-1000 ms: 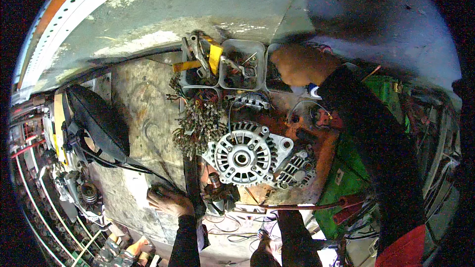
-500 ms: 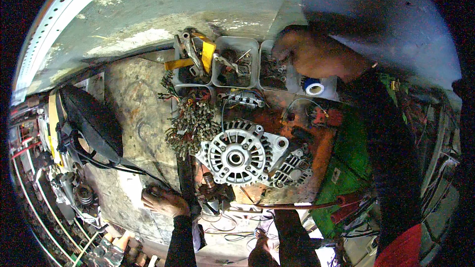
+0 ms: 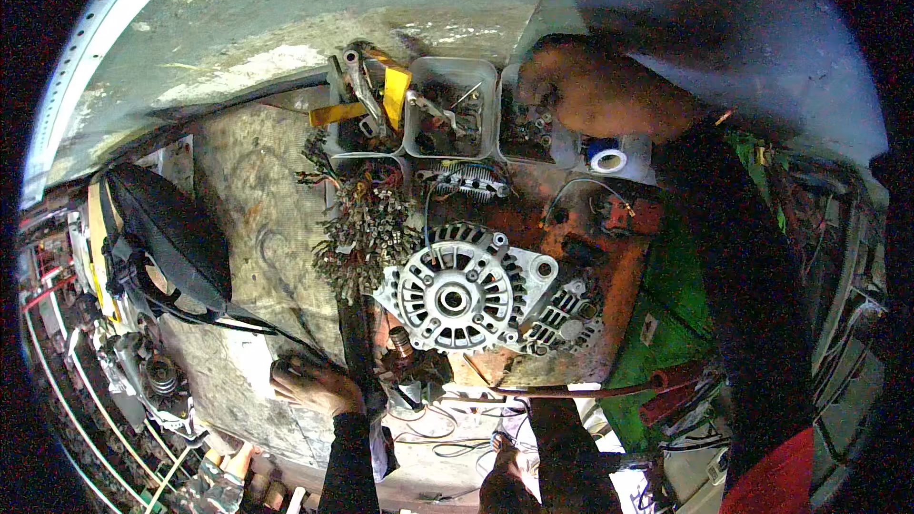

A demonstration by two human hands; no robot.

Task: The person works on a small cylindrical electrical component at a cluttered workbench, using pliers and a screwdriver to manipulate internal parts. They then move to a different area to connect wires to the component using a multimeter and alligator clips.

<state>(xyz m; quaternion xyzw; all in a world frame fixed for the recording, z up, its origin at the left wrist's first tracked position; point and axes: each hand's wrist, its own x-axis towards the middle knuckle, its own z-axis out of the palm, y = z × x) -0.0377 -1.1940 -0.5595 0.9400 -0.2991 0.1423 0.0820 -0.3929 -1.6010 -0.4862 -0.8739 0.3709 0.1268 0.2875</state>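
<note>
Down at the near edge, the left hand (image 3: 309,383) lies flat and open on the worn counter (image 3: 257,228), gripping nothing, beside a small metal part (image 3: 411,376) and loose wires. Just beyond sits the alternator (image 3: 462,290), silver and finned, resting face up in the middle of the counter on a rusty orange plate (image 3: 609,266). No hand is on it. It looks part stripped, with a dark finned piece (image 3: 566,309) lying apart at its right side, so reassembly or further stripping looks left to do. To its left there's a heap of small connectors (image 3: 362,233). Farther out, the right hand (image 3: 581,86) reaches into the rightmost of three clear plastic tubs (image 3: 533,124); whether the fingers have closed on anything, I cannot tell. The left tub (image 3: 367,109) holds spanners and a yellow strip. A white roll of tape (image 3: 607,160) sits by the right wrist. No readable labels show; a green sheet (image 3: 676,286) lies at right.
</note>
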